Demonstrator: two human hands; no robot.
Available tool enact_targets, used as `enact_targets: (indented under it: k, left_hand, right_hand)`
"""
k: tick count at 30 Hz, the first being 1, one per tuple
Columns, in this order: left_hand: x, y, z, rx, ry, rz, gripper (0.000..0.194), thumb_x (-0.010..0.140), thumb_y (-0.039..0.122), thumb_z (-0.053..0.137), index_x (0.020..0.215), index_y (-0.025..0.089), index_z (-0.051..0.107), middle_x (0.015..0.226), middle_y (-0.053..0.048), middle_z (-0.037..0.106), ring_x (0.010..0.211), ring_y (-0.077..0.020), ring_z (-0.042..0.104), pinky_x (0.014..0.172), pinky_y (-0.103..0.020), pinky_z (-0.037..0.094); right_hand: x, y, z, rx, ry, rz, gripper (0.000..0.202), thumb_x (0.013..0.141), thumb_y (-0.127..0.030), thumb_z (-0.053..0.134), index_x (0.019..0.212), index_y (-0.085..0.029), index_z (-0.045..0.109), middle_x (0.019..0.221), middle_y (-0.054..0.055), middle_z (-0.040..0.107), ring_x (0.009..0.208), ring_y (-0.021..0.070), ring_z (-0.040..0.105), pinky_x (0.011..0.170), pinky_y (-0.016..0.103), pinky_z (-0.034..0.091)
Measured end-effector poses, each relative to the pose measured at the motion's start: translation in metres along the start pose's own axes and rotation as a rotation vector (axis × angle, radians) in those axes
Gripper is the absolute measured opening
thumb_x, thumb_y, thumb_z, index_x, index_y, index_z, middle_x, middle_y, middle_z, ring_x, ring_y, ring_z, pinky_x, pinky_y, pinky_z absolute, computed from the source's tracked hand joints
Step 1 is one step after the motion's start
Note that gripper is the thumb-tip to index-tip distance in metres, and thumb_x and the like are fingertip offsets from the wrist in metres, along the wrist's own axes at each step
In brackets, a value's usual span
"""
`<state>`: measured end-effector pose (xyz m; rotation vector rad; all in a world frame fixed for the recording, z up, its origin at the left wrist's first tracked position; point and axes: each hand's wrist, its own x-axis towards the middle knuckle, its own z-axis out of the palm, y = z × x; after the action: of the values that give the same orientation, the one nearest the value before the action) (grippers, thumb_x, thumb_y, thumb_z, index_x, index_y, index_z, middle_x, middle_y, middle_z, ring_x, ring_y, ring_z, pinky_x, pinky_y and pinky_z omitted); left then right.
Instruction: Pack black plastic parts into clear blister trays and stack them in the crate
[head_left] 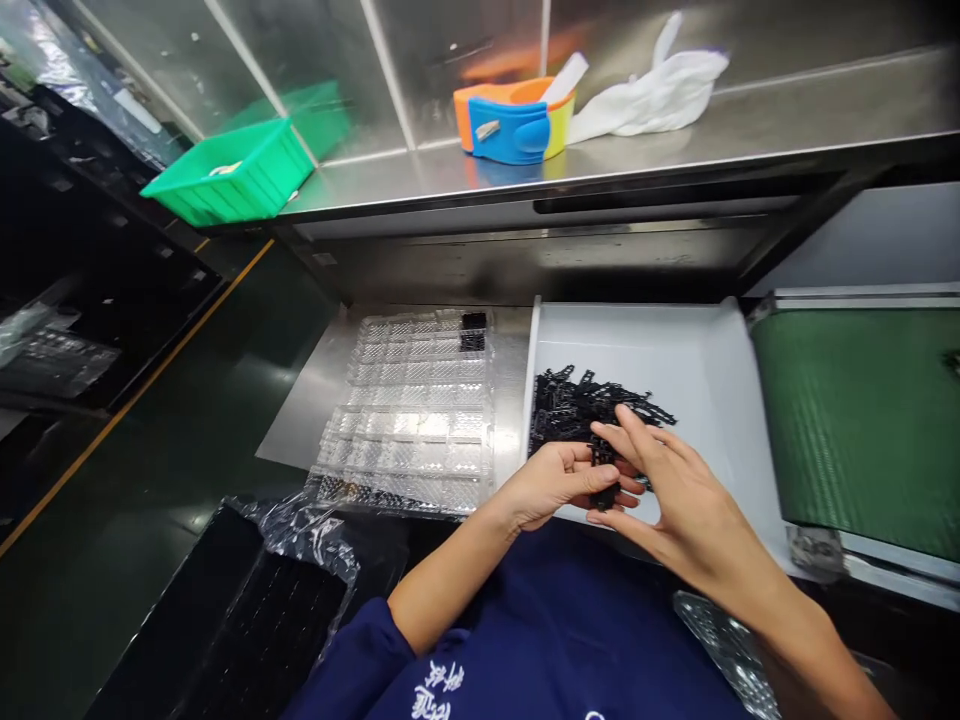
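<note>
My left hand (559,483) is closed on several small black plastic parts (604,478), held over the near edge of a white tray (660,345). Around the same parts curves my right hand (660,480), its thumb and fingertips at their two ends. A heap of loose black parts (574,405) lies in the left side of the tray, just beyond my hands. To the left is a clear plastic blister tray (412,400) with rows of pockets. Some black parts (473,332) sit in its far right corner pocket.
A steel shelf (390,185) runs across the back. On it stand a green bin (232,175), an orange, blue and yellow holder (514,125) and a white crumpled bag (660,95). A green conveyor belt (870,420) is at the right. Black trays in plastic wrap (262,610) are at lower left.
</note>
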<state>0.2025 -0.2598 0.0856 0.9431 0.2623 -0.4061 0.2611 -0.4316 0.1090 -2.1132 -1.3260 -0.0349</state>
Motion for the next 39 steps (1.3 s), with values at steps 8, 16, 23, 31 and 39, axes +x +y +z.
enact_targets:
  k: [8,16,23,31,39]
  left_hand:
    - [0.043,-0.007,0.047,-0.186,-0.005,-0.036,0.055,0.060,0.051,0.091,0.089,0.012,0.067,0.083,-0.006,0.072,0.073,-0.0148,0.070,0.072,-0.027,0.055]
    - [0.062,-0.011,0.066,-0.273,0.004,-0.009,0.051,0.061,0.046,0.092,0.088,0.012,0.066,0.096,-0.010,0.075,0.082,-0.0160,0.072,0.077,-0.027,0.057]
    - [0.058,-0.008,0.060,-0.346,0.109,0.099,0.057,0.054,0.040,0.096,0.095,0.010,0.068,0.092,-0.009,0.074,0.080,-0.0162,0.072,0.079,-0.030,0.057]
    - [0.025,0.005,0.021,-0.288,0.195,0.136,0.059,0.051,0.047,0.095,0.093,0.013,0.073,0.084,-0.004,0.072,0.073,-0.0123,0.066,0.067,-0.023,0.051]
    - [-0.006,0.011,-0.006,-0.227,0.105,0.057,0.063,0.052,0.051,0.093,0.098,0.013,0.074,0.096,-0.010,0.075,0.081,-0.0149,0.069,0.070,-0.024,0.050]
  right_hand:
    - [-0.029,0.152,-0.105,-0.350,0.261,0.867,0.049,0.094,-0.042,0.048,0.130,-0.012,0.061,0.135,0.024,0.060,0.126,0.0407,0.055,0.102,0.057,0.042]
    - [-0.036,0.242,-0.167,-0.352,0.267,1.094,0.028,0.085,-0.039,0.068,0.100,-0.015,0.070,0.113,0.021,0.071,0.118,0.0385,0.060,0.098,0.059,0.042]
    - [-0.024,0.135,-0.101,0.086,0.262,0.814,0.060,0.096,-0.059,0.047,0.137,-0.017,0.059,0.085,0.009,0.076,0.076,0.0230,0.073,0.079,0.038,0.056]
    - [-0.002,0.031,-0.028,0.086,0.047,0.137,0.036,0.096,-0.047,0.057,0.128,-0.034,0.066,0.113,0.006,0.071,0.099,0.0240,0.069,0.069,0.033,0.060]
    - [0.024,0.021,-0.017,0.202,-0.030,0.039,0.057,0.085,-0.055,0.070,0.133,-0.030,0.053,0.134,0.006,0.065,0.115,0.0283,0.067,0.076,0.038,0.065]
